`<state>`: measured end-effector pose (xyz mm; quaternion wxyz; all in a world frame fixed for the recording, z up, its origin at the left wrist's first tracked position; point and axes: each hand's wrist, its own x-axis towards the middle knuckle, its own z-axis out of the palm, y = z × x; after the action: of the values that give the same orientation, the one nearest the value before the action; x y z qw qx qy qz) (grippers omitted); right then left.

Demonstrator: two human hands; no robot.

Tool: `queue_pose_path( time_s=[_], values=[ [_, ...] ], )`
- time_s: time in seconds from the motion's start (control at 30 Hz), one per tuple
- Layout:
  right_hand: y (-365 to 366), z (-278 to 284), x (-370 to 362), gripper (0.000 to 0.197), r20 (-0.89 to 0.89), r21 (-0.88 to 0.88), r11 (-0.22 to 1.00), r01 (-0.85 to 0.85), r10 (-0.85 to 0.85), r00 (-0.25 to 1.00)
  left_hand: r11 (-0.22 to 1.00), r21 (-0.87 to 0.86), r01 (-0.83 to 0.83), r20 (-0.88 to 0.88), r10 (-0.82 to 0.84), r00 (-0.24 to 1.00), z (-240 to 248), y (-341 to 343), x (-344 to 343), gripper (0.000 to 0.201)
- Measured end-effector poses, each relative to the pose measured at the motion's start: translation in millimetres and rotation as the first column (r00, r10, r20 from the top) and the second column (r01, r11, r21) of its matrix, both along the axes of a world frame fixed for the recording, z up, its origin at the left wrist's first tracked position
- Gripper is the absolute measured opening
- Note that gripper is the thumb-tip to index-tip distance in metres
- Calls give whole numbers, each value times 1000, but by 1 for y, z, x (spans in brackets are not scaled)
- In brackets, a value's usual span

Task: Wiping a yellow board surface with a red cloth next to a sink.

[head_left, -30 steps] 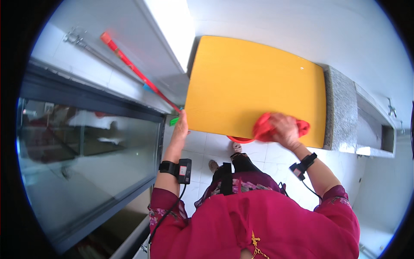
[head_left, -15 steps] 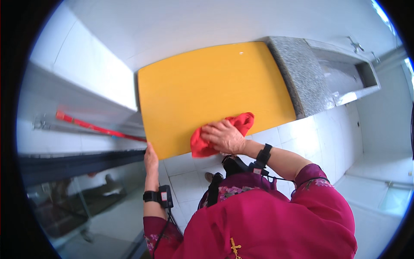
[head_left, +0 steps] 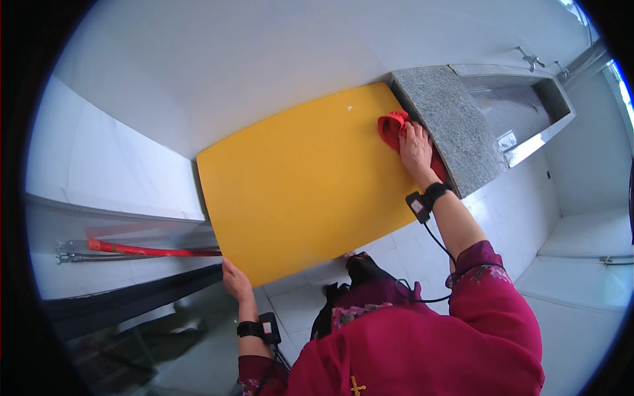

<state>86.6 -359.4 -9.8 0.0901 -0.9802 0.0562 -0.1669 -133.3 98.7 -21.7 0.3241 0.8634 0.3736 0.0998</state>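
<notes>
A yellow tabletop (head_left: 297,185) stretches in front of me, with a small pale mark near its far edge. At its right edge my right hand (head_left: 416,148) presses on a crumpled red cloth (head_left: 393,127). Part of the cloth bunches up left of my fingers, and another part shows beyond my wrist against the granite. My left hand (head_left: 236,278) holds the tabletop's near left corner; the undersides of its fingers are hidden.
A grey granite counter (head_left: 452,119) with a sink (head_left: 515,109) and taps (head_left: 530,59) adjoins the right side. To the left are a white ledge (head_left: 125,168), a red strip (head_left: 152,251) and a dark band (head_left: 132,294). White floor tiles (head_left: 294,317) lie below.
My right hand has carried the red cloth from the tabletop's near edge to its far right side. My left hand stays at the near left corner, while the view has tilted.
</notes>
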Motion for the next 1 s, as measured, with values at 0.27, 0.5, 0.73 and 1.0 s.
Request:
queue_pose_path(
  time_s=[0.27, 0.5, 0.73, 1.0],
  values=[
    [78, 8, 92, 42, -23, -62, 997, -35, 34, 999, 999, 24, -45, -62, 47, 997, 5, -5, 0, 53],
    [256, 9, 76, 43, -42, 18, 816, -578, 578, 815, 998, -19, -59, -40, 58, 998, 2, -3, -4, 51],
    [376, 1, 74, 40, 45, -61, 660, -749, 752, 658, 999, -28, -46, -83, 43, 996, 10, -6, -1, 48],
    [402, 12, -3, 37, 15, 11, 396, -918, 918, 396, 985, -165, -42, -42, 36, 998, 10, -4, -7, 51]
  ],
)
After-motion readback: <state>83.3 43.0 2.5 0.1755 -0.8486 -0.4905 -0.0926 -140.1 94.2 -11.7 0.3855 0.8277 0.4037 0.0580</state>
